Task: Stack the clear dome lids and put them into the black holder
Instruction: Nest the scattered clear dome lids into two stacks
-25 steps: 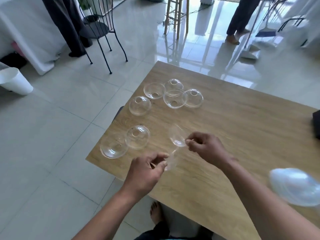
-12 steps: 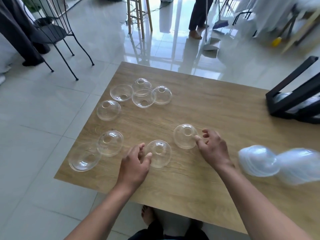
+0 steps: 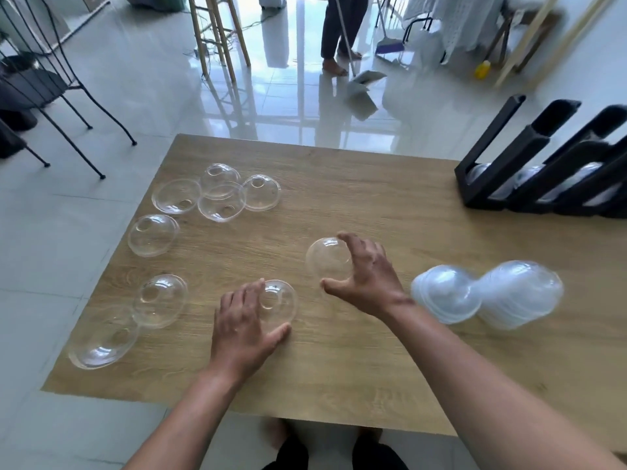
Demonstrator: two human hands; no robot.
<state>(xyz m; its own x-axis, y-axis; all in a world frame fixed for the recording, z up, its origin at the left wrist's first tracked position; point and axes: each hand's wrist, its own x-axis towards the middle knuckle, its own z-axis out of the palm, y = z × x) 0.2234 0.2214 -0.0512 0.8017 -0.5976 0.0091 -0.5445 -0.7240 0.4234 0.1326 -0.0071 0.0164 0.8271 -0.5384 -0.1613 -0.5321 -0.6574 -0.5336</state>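
Note:
Two clear dome lids lie dome-up near the middle of the wooden table [image 3: 339, 368]. My left hand [image 3: 242, 325] lies over the nearer lid [image 3: 280, 300], fingers on its far left side and thumb at its near rim. My right hand [image 3: 368, 274] spans the other lid [image 3: 327, 261] between thumb and forefinger. Two blurred stacks of nested lids [image 3: 448, 296] [image 3: 519, 293] lie to the right of my right wrist. The black holder [image 3: 498, 161] stands at the back right with lids inside its slots.
Several loose dome lids are on the left: a cluster [image 3: 220, 195] at the back, one [image 3: 152, 235] alone, two [image 3: 159, 300] [image 3: 101, 340] at the near left edge. Beyond the table are a metal chair [image 3: 34, 83], a wooden stool [image 3: 217, 28] and a person sweeping [image 3: 342, 28].
One second ago both hands held lids above the table. The lids came down onto the wood, and my hands have now closed around them. The view swung right, showing the holder.

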